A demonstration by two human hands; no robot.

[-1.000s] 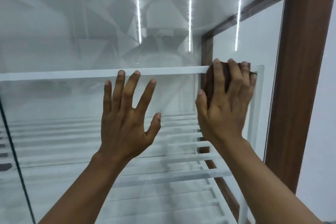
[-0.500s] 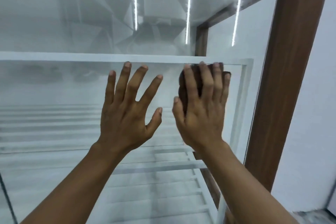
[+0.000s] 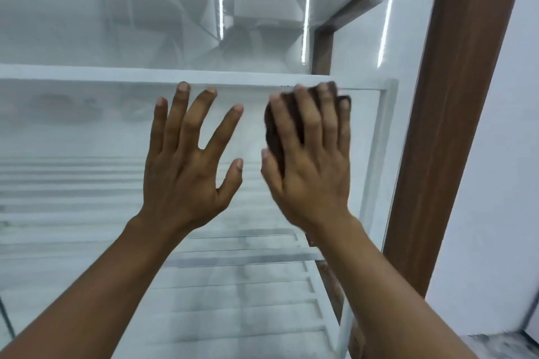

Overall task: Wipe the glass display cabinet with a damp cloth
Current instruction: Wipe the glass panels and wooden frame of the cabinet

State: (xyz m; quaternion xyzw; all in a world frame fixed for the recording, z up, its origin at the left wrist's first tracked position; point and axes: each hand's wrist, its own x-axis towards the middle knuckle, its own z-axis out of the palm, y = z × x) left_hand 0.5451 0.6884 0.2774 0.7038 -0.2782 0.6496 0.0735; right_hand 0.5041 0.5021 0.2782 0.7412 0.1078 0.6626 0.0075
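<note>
The right hand, fingers straight, presses the dark cloth on the cabinet glass just below the white shelf rail. The left hand, fingers spread and empty, braces beside it. Recommended: even pressure, overlapping strokes.

Dark brown cloth; white-framed shelves behind hazy glass; wood-grain brown cabinet post at right; pale wall; three white light strips reflected above.

Hands: we count two, left hand and right hand.
Cloths: one brown cloth.
Light strips: three.
Wooden posts: two.
Shelf rails: too blurred for our count.
</note>
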